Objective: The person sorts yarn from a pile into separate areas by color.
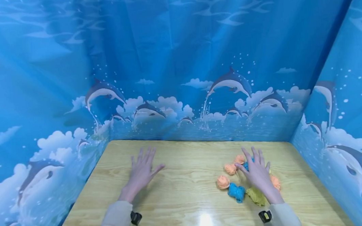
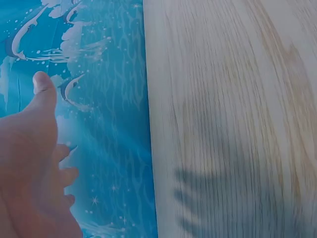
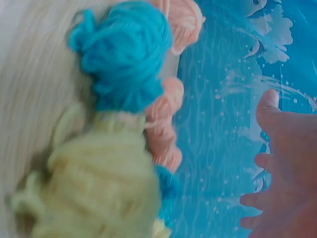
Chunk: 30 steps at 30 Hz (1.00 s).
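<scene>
Fingers spread, my left hand hovers over the left part of the wooden table, its shadow falling on the wood. My right hand, fingers also spread, is above a group of small yarn balls and hides part of it. Left of that hand lie a peach yarn ball and a blue yarn ball. A yellow-green yarn ball sits under the right wrist. More peach yarn balls lie behind, with another peach one at the right. Neither hand holds anything.
The light wooden table ends at a blue curtain printed with dolphins, which stands along the back and both sides. Each wrist wears a small dark camera, such as the left one. A bright reflection shows on the table's near part.
</scene>
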### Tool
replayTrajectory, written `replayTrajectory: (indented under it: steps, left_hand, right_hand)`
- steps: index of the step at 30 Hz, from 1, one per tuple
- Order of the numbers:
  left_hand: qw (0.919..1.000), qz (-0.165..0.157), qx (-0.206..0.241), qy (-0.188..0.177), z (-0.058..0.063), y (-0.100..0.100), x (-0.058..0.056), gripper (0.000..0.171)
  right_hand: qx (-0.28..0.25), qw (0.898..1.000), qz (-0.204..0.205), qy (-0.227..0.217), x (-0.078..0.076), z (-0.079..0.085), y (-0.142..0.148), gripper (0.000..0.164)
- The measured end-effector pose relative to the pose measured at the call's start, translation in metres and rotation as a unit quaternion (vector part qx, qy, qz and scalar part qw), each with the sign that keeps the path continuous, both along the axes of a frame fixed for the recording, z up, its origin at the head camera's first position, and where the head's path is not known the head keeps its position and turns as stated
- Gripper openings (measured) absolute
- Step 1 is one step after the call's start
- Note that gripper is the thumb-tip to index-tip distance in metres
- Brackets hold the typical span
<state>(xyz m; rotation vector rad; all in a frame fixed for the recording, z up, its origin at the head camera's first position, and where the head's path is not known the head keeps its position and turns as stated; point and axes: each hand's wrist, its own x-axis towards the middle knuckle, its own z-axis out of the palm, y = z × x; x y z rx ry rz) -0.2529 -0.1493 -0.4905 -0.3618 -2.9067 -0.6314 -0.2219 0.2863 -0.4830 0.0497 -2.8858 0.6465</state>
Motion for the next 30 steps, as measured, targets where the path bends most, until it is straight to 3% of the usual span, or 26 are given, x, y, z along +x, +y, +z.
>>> replayTrajectory:
  steps: [13,20,30]
  left_hand:
    - [0.9913,-0.044,0.106,0.065,0.007,0.032,-0.008,0.071]
    - [0.9852,-0.076,0.129,0.084,0.009,0.057,-0.013,0.065]
    - [0.9799,-0.128,0.130,0.080,0.006,0.101,-0.019,0.062]
  right_hand:
    - [-0.023,0.996,-0.036,0.084,0.019,0.004,0.040,0.067]
    - [-0.028,0.995,-0.058,0.082,0.029,-0.001,0.058,0.063]
    - [-0.042,0.994,-0.075,0.068,0.042,-0.011,0.074,0.063]
